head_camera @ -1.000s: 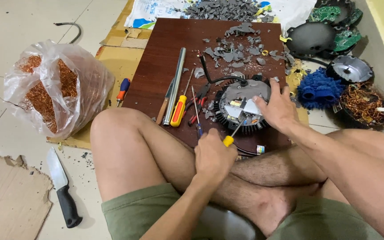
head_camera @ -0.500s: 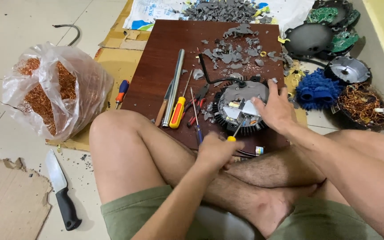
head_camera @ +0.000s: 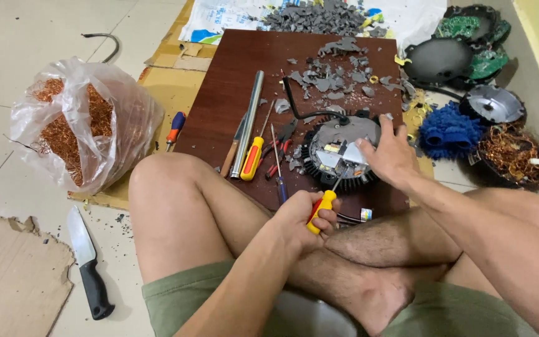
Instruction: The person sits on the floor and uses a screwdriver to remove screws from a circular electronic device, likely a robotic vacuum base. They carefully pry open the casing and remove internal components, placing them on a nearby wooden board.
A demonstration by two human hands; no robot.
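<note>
While the person sat cross-legged on the floor, the left hand [head_camera: 304, 218] was wrapped tight around a yellow-handled screwdriver [head_camera: 323, 209], with its shaft angled up into the middle of a round black finned electronic unit with a grey face [head_camera: 339, 153], sitting right of centre in the frame on a dark brown wooden board [head_camera: 232, 81]. The right hand [head_camera: 389, 153] was spread flat over the unit's right edge, fingers open, pinning it down rather than gripping anything. Progress-wise, I'd say this one was only partly opened: the face looked pried up in the centre, but the finned body was still whole. Loads of grey broken plastic shards [head_camera: 329, 75] littered the top of the board, and gutted black shells with green circuit boards [head_camera: 469, 37] sat at upper right, so others looked done. A clear plastic bag of copper wire [head_camera: 79, 134] sat at left, spare screwdrivers and a metal rod [head_camera: 249, 122] lay left of the unit, and a black-handled knife [head_camera: 85, 262] was lower left.
</note>
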